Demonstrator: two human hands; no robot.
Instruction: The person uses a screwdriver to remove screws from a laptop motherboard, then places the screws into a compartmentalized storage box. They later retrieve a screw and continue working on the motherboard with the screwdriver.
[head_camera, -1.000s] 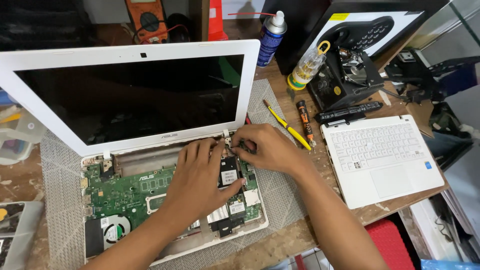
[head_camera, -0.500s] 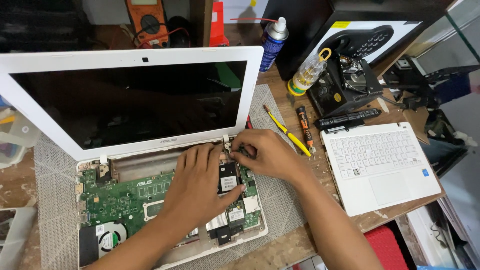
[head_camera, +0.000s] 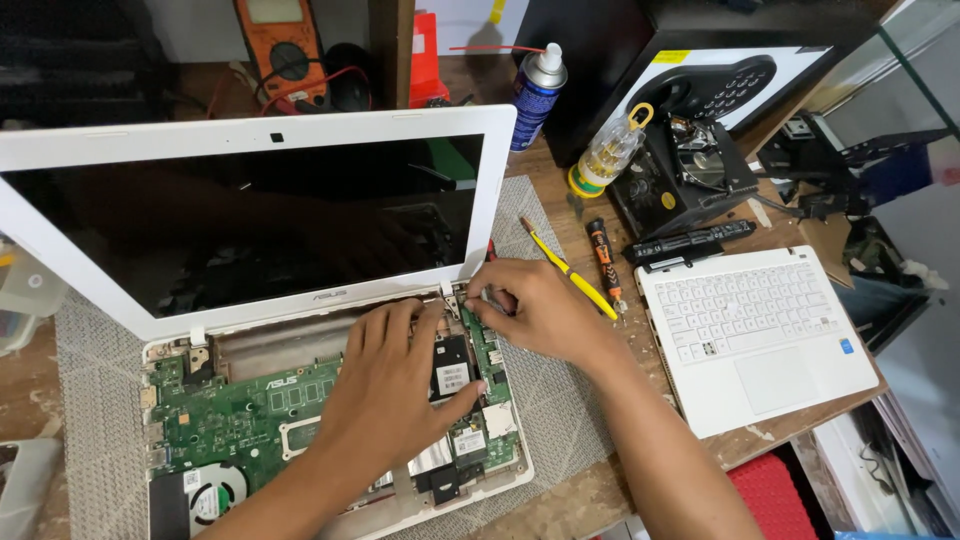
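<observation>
Laptop (head_camera: 300, 330), white, lid up and keyboard cover off, fills the left and centre of the head view with its green circuit board (head_camera: 250, 415) bared. Left hand (head_camera: 390, 390) lies flat on the board, fingers spread. Right hand (head_camera: 535, 310) pinches something at the right hinge (head_camera: 452, 296); whether a tool is held is unclear. Removed keyboard cover (head_camera: 760, 335) lies right. Hinge work seems underway; precise fingertip control comes next

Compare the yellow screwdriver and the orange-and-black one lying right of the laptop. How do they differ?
The yellow screwdriver is longer and thinner and lies slanted; the orange-and-black screwdriver is shorter and thicker and lies nearly straight up the picture. The right hand is nearer the yellow one. Both lie flat on the wooden table.
</observation>
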